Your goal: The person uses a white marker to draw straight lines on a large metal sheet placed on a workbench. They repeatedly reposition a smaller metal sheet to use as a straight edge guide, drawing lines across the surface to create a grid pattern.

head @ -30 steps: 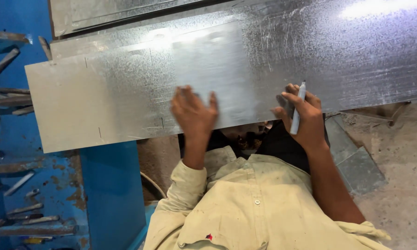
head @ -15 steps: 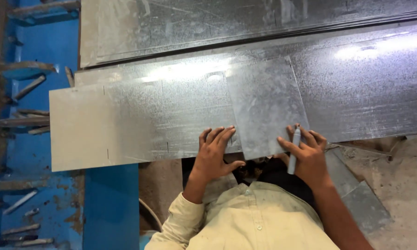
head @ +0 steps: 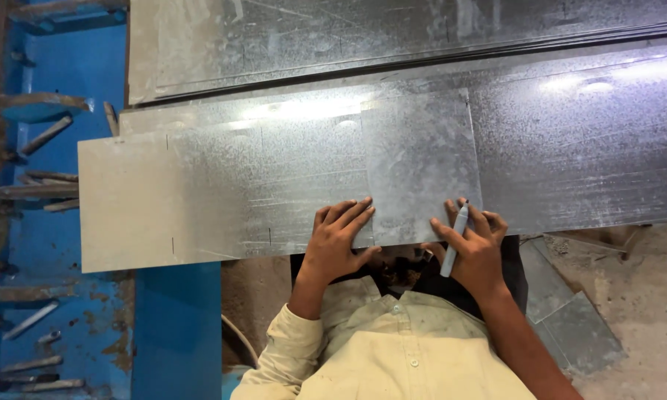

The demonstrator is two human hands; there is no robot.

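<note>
Across the middle of the frame lies a long galvanised sheet (head: 222, 192), with a smaller metal panel (head: 422, 163) laid flat on it right of centre. At the panel's lower edge, the left hand (head: 337, 241) presses down with fingers spread open. Just right of it, the right hand (head: 476, 248) rests on the panel's lower right corner, fingers curled around a grey marker (head: 453, 242). More sheets (head: 393, 33) stack along the top; a blue machine frame (head: 52, 296) fills the left side, and offcuts (head: 570, 318) lie at lower right.
</note>
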